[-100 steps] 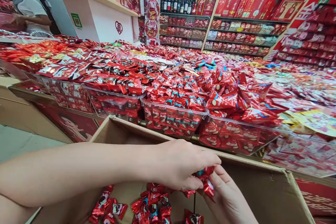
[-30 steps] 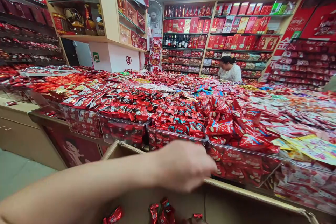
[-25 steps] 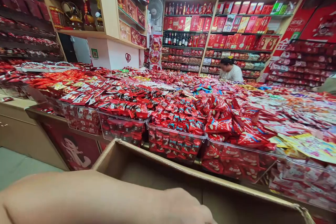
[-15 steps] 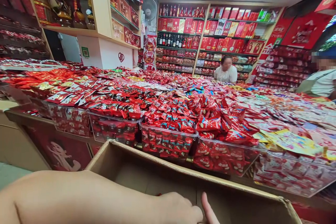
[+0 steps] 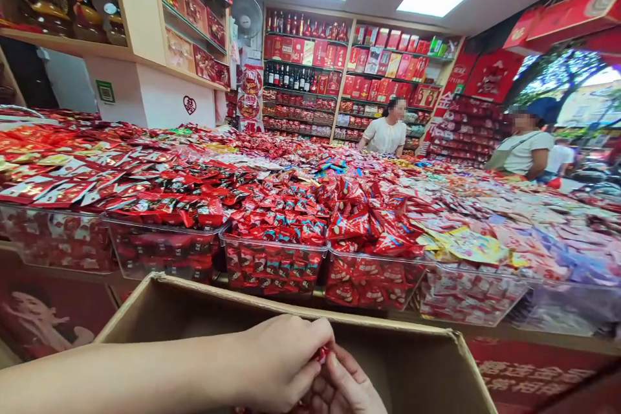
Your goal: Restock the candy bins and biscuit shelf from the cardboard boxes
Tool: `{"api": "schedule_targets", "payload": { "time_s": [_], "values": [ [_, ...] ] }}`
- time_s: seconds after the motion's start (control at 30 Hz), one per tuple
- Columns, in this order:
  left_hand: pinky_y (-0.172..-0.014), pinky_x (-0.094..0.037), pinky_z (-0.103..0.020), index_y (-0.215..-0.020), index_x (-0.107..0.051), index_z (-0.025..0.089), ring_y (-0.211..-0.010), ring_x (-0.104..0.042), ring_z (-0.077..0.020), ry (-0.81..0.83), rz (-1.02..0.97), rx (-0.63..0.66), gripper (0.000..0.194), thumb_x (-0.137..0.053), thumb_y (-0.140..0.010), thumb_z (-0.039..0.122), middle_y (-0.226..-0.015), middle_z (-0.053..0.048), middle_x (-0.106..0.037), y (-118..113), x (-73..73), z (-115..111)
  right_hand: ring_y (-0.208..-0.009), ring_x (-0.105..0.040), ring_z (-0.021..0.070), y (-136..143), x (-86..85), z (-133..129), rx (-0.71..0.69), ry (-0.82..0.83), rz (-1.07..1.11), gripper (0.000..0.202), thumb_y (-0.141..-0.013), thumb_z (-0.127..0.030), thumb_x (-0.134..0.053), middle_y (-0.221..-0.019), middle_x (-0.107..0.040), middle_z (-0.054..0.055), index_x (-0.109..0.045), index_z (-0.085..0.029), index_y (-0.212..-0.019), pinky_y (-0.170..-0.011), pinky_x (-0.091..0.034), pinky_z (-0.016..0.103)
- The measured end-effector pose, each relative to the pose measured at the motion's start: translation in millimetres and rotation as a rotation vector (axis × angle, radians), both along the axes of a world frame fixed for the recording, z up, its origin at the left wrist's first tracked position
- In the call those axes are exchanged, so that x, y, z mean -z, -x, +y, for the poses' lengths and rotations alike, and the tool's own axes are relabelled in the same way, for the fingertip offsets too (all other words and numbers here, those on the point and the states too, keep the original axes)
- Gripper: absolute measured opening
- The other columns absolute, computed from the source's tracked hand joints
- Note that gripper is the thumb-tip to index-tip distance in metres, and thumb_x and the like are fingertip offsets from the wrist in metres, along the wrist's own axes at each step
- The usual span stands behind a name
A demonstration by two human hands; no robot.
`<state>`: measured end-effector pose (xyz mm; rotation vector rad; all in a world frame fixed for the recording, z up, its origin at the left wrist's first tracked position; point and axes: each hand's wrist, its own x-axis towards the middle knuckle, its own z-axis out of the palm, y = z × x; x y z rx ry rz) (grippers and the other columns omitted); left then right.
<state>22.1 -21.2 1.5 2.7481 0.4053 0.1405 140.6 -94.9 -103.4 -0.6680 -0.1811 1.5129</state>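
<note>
Over a cardboard box (image 5: 412, 369), my two hands meet with fingertips together. My left hand (image 5: 286, 356) reaches in from the left, its fingers curled and pinching a small red packet (image 5: 321, 354). From below, my right hand (image 5: 352, 385) pinches at the same packet with thumb and forefinger; its other fingers are curled. Most of the packet is hidden by the fingers, so its exact kind cannot be made out. A bit of red shows beneath my left hand at the bottom edge.
Beyond the box stands a row of clear plastic bins (image 5: 274, 265) heaped with red wrapped sweets, and yellow packets (image 5: 466, 246) lie to the right. Two people (image 5: 385, 132) stand behind the wide display. Shelves (image 5: 301, 87) of bottles and boxes line the back; a cabinet (image 5: 140, 32) juts in at left.
My hands have risen and come together, and the small red packet now shows between the fingers. The view has swung right. The person at the back has straightened up.
</note>
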Motion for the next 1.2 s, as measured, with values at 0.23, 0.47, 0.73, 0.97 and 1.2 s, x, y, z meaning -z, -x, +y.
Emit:
{"api": "schedule_targets", "payload": {
  "time_s": [0.23,0.47,0.73,0.97,1.2],
  "values": [
    [-0.05,-0.041,-0.018,-0.091,-0.054,0.02,-0.064,-0.059,-0.0127,0.428,0.029,-0.096,0.02,-0.04,-0.078,0.015,-0.077,0.0,-0.064,-1,-3.6,3,-0.034,-0.048,0.0043,-5,0.0,3,0.128,-0.067,-0.149,0.028,-0.048,-0.032,-0.08,-0.046,-0.062,-0.002,-0.059,-0.015,-0.056,-0.038,-0.035,0.017],
    [-0.05,-0.04,-0.019,-0.084,-0.054,0.017,-0.065,-0.06,-0.0151,0.693,-0.013,-0.195,0.014,-0.051,-0.07,0.021,-0.074,-0.001,-0.065,-5,-4.4,2,-0.032,-0.043,0.0035,-6,-3.7,2,0.128,-0.157,-0.318,0.028,-0.053,-0.034,-0.077,-0.035,-0.054,-0.003,-0.059,-0.013,-0.054,-0.037,-0.031,0.015],
    [-0.071,-0.043,-0.024,-0.095,-0.054,0.013,-0.082,-0.057,-0.0145,0.961,-0.171,-0.226,0.027,-0.053,-0.067,0.013,-0.089,-0.003,-0.063,-7,-10.8,-1,-0.038,-0.047,0.0039,-17,-24.5,0,0.168,-0.231,-0.379,0.025,-0.06,-0.036,-0.072,-0.047,-0.059,-0.001,-0.062,-0.014,-0.058,-0.04,-0.033,0.015],
    [-0.065,-0.044,-0.025,-0.096,-0.05,0.01,-0.065,-0.056,-0.0092,1.135,-0.314,-0.212,0.028,-0.053,-0.068,0.01,-0.079,-0.003,-0.061,-9,-9.7,0,-0.047,-0.047,0.0044,-24,-41.8,1,0.184,-0.21,-0.448,0.021,-0.062,-0.033,-0.071,-0.057,-0.062,-0.001,-0.065,-0.013,-0.065,-0.048,-0.038,0.015],
    [-0.068,-0.044,-0.025,-0.101,-0.05,0.011,-0.076,-0.058,-0.0114,1.103,-0.339,-0.276,0.035,-0.059,-0.068,0.014,-0.091,-0.006,-0.06,-2,-10.0,-4,-0.05,-0.045,0.0045,-21,-43.9,-1,0.178,-0.149,-0.442,0.019,-0.063,-0.033,-0.071,-0.055,-0.058,-0.003,-0.066,-0.015,-0.068,-0.049,-0.038,0.014]
  ]
}}
